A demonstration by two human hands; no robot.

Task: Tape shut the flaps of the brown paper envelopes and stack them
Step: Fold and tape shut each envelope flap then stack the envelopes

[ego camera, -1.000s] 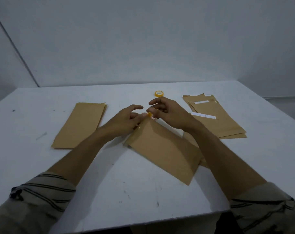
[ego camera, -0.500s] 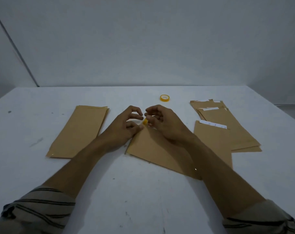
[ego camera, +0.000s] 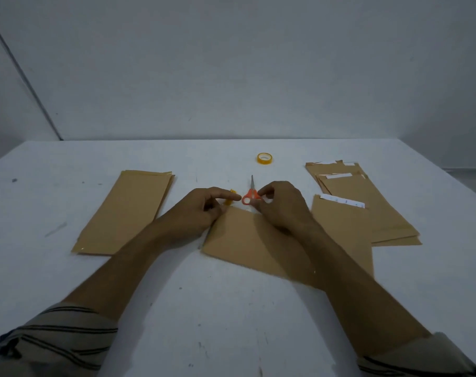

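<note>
White table [ego camera: 231, 322], grey wall behind. L hand [ego camera: 201, 213]: thumb + index pinched on yellow tape strip [ego camera: 232, 199]. R hand [ego camera: 281, 206]: fingers curled onto orange handle of scissors [ego camera: 251, 193], blades pointing away. Envelope [ego camera: 245, 240] flat, directly beneath both grips. Tape roll [ego camera: 264, 158] well beyond R grip. Plain stack [ego camera: 128, 210] left of L grip; white-strip stack [ego camera: 367, 210] right of R grip.
</note>
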